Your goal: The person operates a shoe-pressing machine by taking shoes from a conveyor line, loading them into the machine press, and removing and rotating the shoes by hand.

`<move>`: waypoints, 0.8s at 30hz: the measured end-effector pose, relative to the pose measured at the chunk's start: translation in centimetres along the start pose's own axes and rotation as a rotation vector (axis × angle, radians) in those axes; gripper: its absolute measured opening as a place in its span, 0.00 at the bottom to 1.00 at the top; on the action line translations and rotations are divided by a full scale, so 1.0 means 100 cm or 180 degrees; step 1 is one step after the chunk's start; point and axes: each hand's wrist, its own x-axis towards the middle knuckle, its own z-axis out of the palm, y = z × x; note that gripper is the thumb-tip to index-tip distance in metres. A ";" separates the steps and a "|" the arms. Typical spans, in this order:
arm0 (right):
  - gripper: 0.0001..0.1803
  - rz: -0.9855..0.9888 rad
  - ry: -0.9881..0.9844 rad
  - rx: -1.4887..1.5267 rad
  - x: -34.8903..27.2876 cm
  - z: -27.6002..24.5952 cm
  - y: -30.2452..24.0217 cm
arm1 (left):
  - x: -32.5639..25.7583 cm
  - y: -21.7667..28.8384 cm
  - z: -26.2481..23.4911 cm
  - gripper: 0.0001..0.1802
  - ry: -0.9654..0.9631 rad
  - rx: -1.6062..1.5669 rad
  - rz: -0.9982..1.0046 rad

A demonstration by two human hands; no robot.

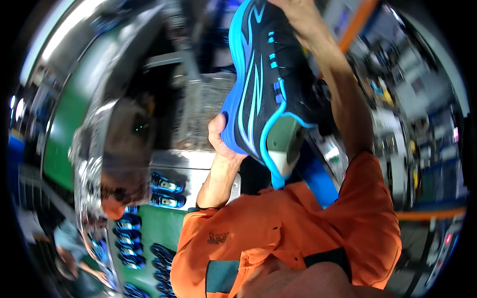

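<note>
Here, blue-black shoe (254,84); inside, probably grey-green last (282,138).

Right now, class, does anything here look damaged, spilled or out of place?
Nothing stands out: the held shoe shows no visible damage, and other shoes on the green surface sit in rows. Blur may hide small flaws.

Rows of matching blue-and-black shoes (129,235) stand on a green work surface (175,217) in what appears to be a shoe factory, its trade echoed by a similarly coloured sports shoe (254,82) in the foreground. A bulky machine (124,141) with small green lights (139,128) rises beside the rows, another person (71,239) stands at lower left, arms toward the line, and blurred equipment (390,141) crowds the right side of the workshop
</note>
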 end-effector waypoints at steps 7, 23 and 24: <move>0.38 0.0917 0.1223 0.0840 -0.285 -0.161 0.046 | 0.021 -0.191 -0.007 0.43 0.0148 0.0679 -0.0857; 0.37 0.0816 0.5120 -0.0739 -0.569 -0.376 -0.007 | 0.064 -0.611 0.087 0.30 -0.1305 0.2173 -0.2620; 0.37 0.0934 0.5342 -0.0915 -0.578 -0.380 -0.015 | 0.075 -0.646 0.091 0.31 -0.1254 0.2328 -0.2566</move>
